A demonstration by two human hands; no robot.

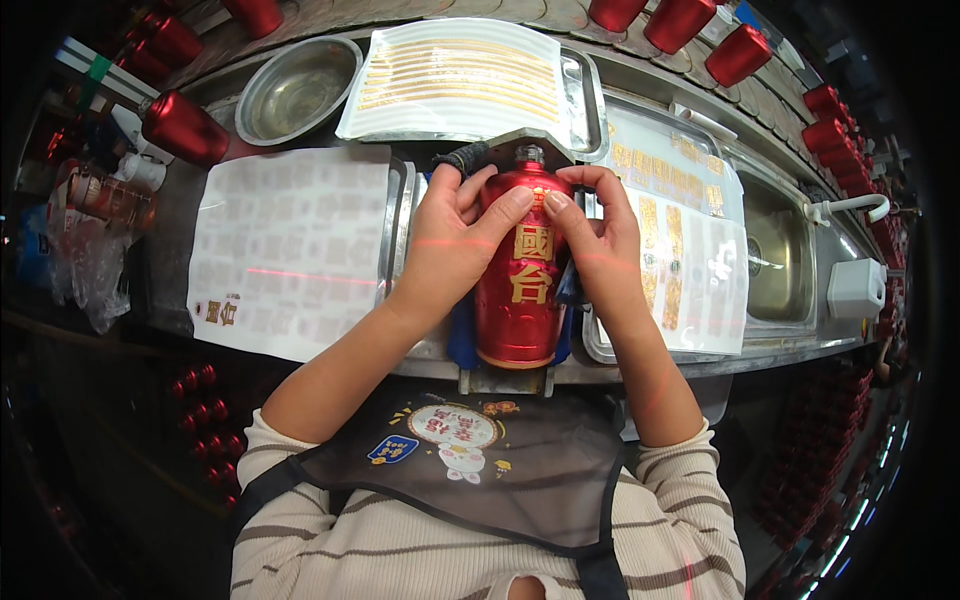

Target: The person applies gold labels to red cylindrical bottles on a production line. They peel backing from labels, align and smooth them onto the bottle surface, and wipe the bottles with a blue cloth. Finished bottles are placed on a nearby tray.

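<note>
A glossy red bottle (516, 310) with large gold characters down its front lies in front of me on a stand, its neck pointing away. Blue cloth (463, 335) shows under both its sides. My left hand (457, 225) holds the bottle's left shoulder, its thumb pressed on a small gold decal near the neck. From the other side my right hand (602, 232) presses its thumb on the same decal, with the fingers curled at the right shoulder. Both thumb tips nearly meet and partly cover that decal.
At left lies a white backing sheet (290, 240) with one gold decal in its corner. Gold strips cover a sheet (460, 75) at the back; another decal sheet (690, 260) lies at right beside a sink (780, 250). A metal bowl (298, 92) and a red bottle (185, 128) stand back left.
</note>
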